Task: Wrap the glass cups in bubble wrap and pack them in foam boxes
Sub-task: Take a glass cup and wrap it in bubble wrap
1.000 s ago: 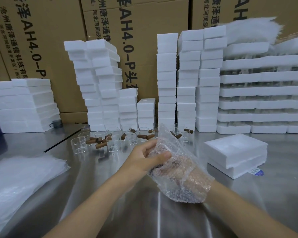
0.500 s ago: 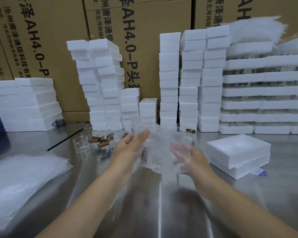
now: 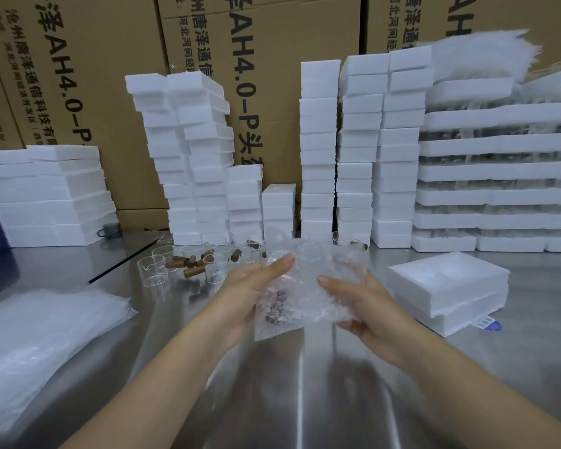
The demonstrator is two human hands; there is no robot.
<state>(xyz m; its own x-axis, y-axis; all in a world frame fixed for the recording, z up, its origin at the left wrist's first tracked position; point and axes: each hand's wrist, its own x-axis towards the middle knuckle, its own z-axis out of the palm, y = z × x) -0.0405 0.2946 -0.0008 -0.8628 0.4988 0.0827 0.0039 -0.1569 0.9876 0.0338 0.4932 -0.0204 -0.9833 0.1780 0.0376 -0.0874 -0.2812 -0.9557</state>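
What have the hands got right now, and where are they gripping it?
Both hands hold one bubble wrap bundle above the table: left hand on its left side, right hand on its right. Something brown shows through; the cup itself cannot be made out.

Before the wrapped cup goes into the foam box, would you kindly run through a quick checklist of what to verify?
1. Both hands on the bundle: left hand and right hand hold the bubble wrap from either side. Ok.
2. Cup fully covered: brown handle shows through the wrap, but the wrap's edges look loose. Cannot tell.
3. Wrap closed at the ends: blurred. Cannot tell.
4. Foam box within reach on the right: ok.
5. Box open and ready: top surface shows a recess, but whether it is a lid or tray is unclear. Cannot tell.
6. Unwrapped glass cups away from the hands: ok.
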